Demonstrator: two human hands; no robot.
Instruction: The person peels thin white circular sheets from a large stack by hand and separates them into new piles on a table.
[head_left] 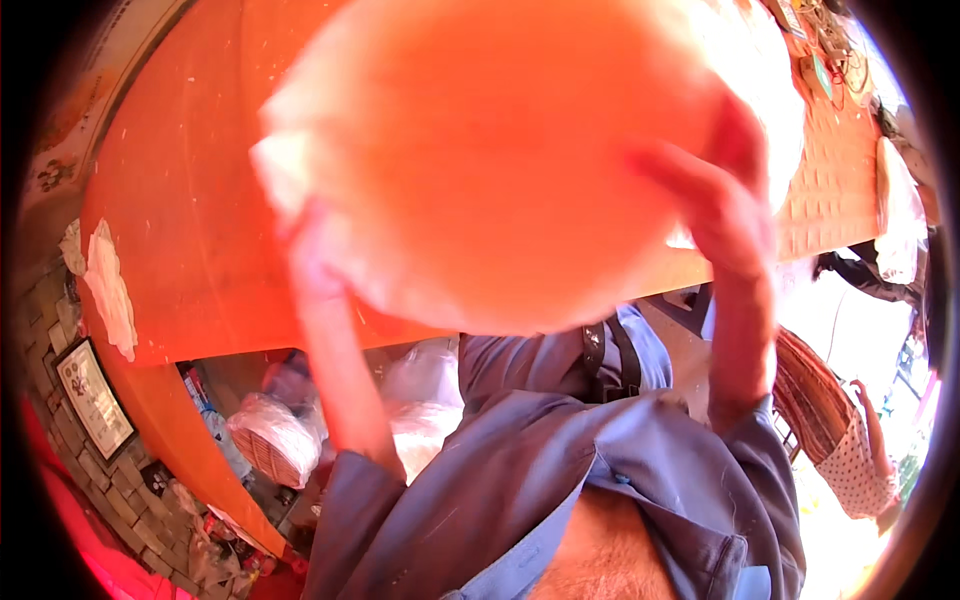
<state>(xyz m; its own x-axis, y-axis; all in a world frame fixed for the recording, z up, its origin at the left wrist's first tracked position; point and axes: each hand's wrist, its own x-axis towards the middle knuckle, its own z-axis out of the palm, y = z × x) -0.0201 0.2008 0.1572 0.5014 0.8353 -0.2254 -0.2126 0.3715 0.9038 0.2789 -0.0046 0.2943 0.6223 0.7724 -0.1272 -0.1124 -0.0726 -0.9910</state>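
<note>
A large, rounded orange thing with a pale, whitish rim [500,170] fills the upper middle of the head view, close to the camera and blurred; its kind cannot be made out. My left hand [318,255] grips its left edge, most of the fingers lost in glare or behind it. On the right side my right hand [722,205] holds it, fingers reaching over its orange face. Both hands lift it above the orange table [180,240], and it hides much of the tabletop.
Plastic-wrapped bundles [275,435] lie below the table's front edge. A crumpled white sheet [110,290] rests at the table's left end, near a framed paper [93,398]. Tangled cords [840,50] lie far right. Another person's dotted sleeve [858,470] shows at right.
</note>
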